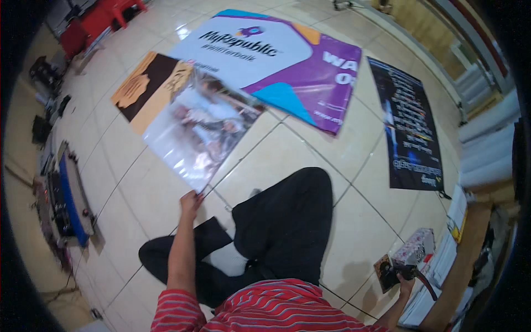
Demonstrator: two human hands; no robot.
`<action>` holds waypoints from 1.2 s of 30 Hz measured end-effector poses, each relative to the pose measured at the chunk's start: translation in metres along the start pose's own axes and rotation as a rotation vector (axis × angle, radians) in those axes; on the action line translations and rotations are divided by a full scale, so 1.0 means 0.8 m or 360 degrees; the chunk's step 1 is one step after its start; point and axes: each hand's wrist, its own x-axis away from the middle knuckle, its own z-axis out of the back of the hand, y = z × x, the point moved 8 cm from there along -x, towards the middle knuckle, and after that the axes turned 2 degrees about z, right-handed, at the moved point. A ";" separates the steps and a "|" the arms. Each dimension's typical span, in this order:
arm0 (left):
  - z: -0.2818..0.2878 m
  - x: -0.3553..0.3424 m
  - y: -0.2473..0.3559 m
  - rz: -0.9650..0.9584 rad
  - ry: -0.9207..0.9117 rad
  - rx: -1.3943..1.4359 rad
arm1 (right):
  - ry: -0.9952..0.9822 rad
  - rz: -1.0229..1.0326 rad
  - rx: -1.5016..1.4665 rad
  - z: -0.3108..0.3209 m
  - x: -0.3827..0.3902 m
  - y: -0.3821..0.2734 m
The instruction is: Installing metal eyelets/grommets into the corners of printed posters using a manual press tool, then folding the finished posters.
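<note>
My left hand [191,201] pinches the lower corner of a glossy banner with a blurred photo [204,127], which overlaps a tan and dark brown banner [133,83] on the tiled floor. At the lower right, my right hand [405,283] grips a black tool [415,273] with a long curved handle, beside a floral-patterned box [416,243] and a small dark printed piece [383,270]. My legs in black trousers [282,216] are folded on the floor below the banners.
A large white and purple banner [310,66] lies ahead, a black banner [412,124] at right. A blue and black machine [69,193] and dark items line the left wall. A red plastic stool [119,8] stands far back. White rolls and boards [481,144] line the right side.
</note>
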 end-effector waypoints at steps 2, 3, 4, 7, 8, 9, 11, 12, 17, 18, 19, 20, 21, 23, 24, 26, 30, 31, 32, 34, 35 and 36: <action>-0.021 -0.002 -0.010 -0.0089 -0.0122 -0.0098 | -0.0160 0.0071 0.0099 -0.072 -0.024 -0.050; -0.057 0.004 -0.016 -0.0042 -0.0094 -0.0080 | -0.0185 0.0149 0.0217 -0.094 -0.025 -0.087; -0.094 0.020 -0.019 0.0014 -0.0083 -0.0059 | -0.0179 0.0064 0.0359 -0.118 -0.026 -0.118; -0.109 0.018 -0.002 -0.0110 -0.0055 -0.0144 | -0.0524 0.0312 0.0532 -0.264 -0.053 -0.234; -0.114 0.018 0.003 -0.0090 -0.0047 -0.0166 | -0.0607 0.0443 0.0545 -0.306 -0.063 -0.261; -0.115 0.019 0.007 -0.0068 -0.0031 -0.0185 | -0.0700 0.0575 0.0560 -0.351 -0.069 -0.285; -0.118 0.020 0.012 -0.0073 -0.0026 -0.0129 | -0.0869 0.0665 0.0638 -0.443 -0.067 -0.342; -0.122 0.021 0.012 -0.0084 -0.0079 -0.0108 | -0.0990 0.0911 0.0749 -0.481 -0.071 -0.370; -0.109 0.014 0.002 -0.0083 -0.0090 0.0090 | -0.2043 0.0986 0.1232 -0.719 -0.122 -0.379; -0.090 0.011 -0.002 -0.0082 -0.0076 -0.0009 | -0.2106 0.1317 0.1403 -0.772 -0.060 -0.423; -0.076 0.013 -0.006 -0.0070 -0.0035 0.0063 | -0.2192 0.1213 0.1478 -0.793 0.017 -0.482; -0.115 0.018 -0.003 -0.0075 -0.0142 0.0066 | -0.2230 0.1665 0.1594 -0.816 -0.022 -0.463; -0.101 0.019 -0.006 -0.0031 -0.0106 0.0086 | -0.2302 0.1647 0.1565 -0.833 0.027 -0.495; -0.087 0.012 -0.010 -0.0040 -0.0113 0.0019 | -0.2443 0.1822 0.1019 -0.859 0.077 -0.528; -0.088 0.018 -0.013 0.0023 -0.0082 0.0031 | -0.2451 0.1651 0.1351 -0.866 0.095 -0.530; -0.111 0.027 -0.011 0.0041 -0.0182 0.0060 | -0.2357 0.1806 0.1448 -0.918 0.083 -0.476; -0.105 0.032 -0.001 0.0000 -0.0086 -0.0051 | -0.2167 0.1805 0.1284 -0.919 0.163 -0.484; -0.096 0.028 -0.002 0.0009 -0.0053 -0.0055 | -0.2095 0.1756 0.1175 -0.920 0.177 -0.475; -0.093 0.025 0.004 -0.0052 -0.0061 -0.0107 | -0.2211 0.1696 0.1113 -0.922 0.190 -0.459; -0.099 0.026 0.013 -0.0110 -0.0050 -0.0171 | -0.2472 0.1574 0.0919 -0.911 0.203 -0.455; -0.097 0.027 0.010 -0.0118 -0.0022 -0.0159 | -0.2354 0.1674 0.1153 -0.895 0.198 -0.463; -0.097 0.025 0.007 -0.0057 -0.0016 -0.0175 | -0.2322 0.1649 0.1154 -0.883 0.192 -0.472</action>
